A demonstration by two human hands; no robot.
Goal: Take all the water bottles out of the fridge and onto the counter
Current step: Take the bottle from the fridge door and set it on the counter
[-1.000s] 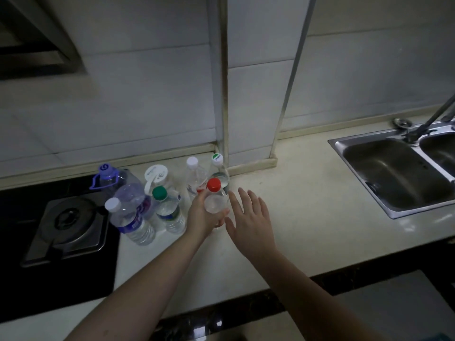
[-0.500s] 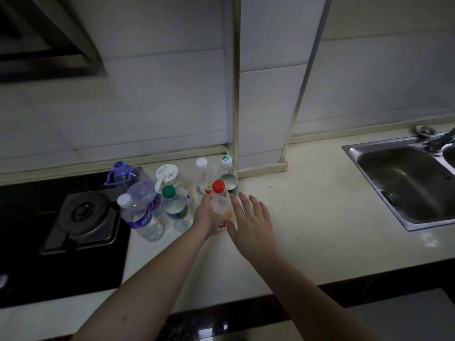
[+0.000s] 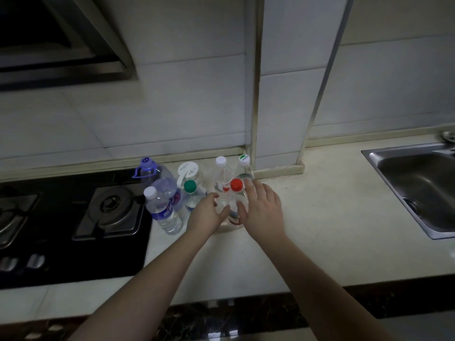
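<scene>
- Left hand [image 3: 206, 216] gripping red-capped bottle [image 3: 235, 203], standing upright on desk [image 3: 307, 217]
- Right hand [image 3: 262, 209] lying relaxed, fingers straight, beside that bottle

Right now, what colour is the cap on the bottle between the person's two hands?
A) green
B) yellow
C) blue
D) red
D: the bottle standing on the counter between the left hand and the right hand has a red cap; the green-capped bottle stands further left.
</scene>
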